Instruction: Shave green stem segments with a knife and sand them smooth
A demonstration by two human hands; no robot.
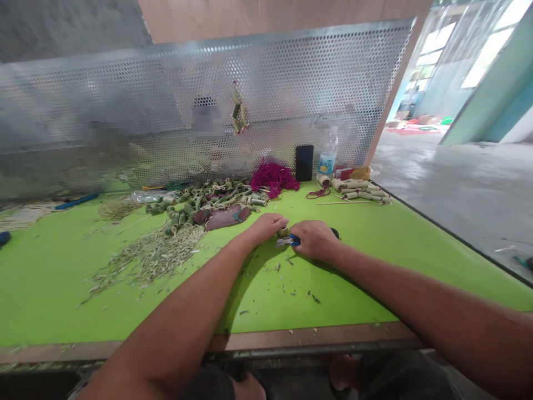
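My left hand (pixel 268 225) is closed, its thumb and fingers gripping a short bamboo piece (pixel 283 231) just above the green tabletop (pixel 358 294). Right beside it, my right hand (pixel 314 239) wraps around a blue-handled cutter knife (pixel 295 240). The pale blade lies close under the bamboo; whether they touch I cannot tell. A dark end of something sticks out behind my right hand. Small dark and pale bamboo scraps (pixel 283 278) are scattered below both hands.
Bamboo shavings (pixel 154 258) and cut bamboo pieces (pixel 195 205) lie left, around a brown scrap (pixel 227 217). Behind stand magenta string (pixel 272 178), a black phone (pixel 304 163) and a plastic bottle (pixel 327 158). Strung bamboo pieces (pixel 366 191) lie right; a perforated metal panel (pixel 283 83) closes the back.
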